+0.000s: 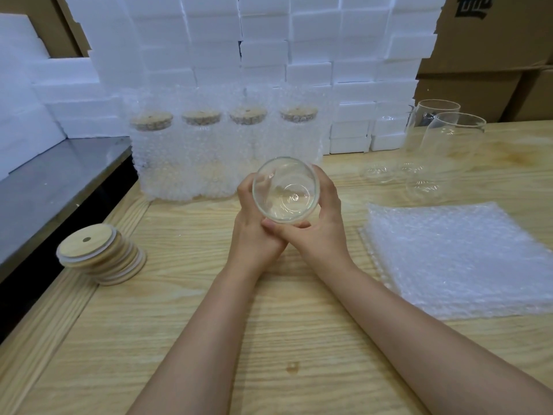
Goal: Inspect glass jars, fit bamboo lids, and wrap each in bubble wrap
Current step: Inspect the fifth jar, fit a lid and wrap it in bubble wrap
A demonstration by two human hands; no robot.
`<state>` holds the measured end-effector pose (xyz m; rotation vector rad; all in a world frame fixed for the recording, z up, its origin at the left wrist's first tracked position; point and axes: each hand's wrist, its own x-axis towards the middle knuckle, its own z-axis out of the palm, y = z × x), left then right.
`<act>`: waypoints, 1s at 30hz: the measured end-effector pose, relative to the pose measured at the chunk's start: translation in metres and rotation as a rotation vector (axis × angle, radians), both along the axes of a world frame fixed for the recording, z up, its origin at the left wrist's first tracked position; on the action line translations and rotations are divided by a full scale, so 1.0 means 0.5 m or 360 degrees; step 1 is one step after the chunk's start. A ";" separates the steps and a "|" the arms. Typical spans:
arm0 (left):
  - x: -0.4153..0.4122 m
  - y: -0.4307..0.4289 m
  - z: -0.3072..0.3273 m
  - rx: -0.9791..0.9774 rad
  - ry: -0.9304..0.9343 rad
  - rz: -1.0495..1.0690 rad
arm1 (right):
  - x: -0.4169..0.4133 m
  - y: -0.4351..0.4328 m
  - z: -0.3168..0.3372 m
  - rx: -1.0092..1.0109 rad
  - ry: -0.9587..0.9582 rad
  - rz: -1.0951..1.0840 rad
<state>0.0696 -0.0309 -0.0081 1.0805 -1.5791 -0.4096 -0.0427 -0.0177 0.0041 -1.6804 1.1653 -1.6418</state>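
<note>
Clear glass: you hold one bare jar (284, 190) above the middle of the wooden desk (269, 339), tilted so its open mouth faces you. Your left hand (254, 226) and right hand (323, 217) both curl round its sides, thumbs touching beneath it. It has no lid yet. A stack of bamboo lids (98, 256) sits by the desk's left edge, bubble wrap sheets (460, 259) by the right edge, four wrapped jars (221, 151) along the back edge, and unwrapped jars (443, 145) near the back right corner. The smooth glass could slip and drop onto the desk if one hand lets go to reach for a lid.
</note>
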 end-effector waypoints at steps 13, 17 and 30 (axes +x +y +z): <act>0.005 -0.005 -0.005 -0.0011 -0.0095 0.0009 | -0.002 -0.002 0.001 -0.0031 0.0043 0.0050; -0.001 0.010 0.009 -0.0004 -0.0002 -0.0021 | -0.004 -0.001 0.005 0.0023 -0.0004 0.0038; 0.002 0.016 0.012 -0.0022 -0.0109 0.0133 | -0.005 -0.014 -0.011 0.0021 -0.0234 0.0195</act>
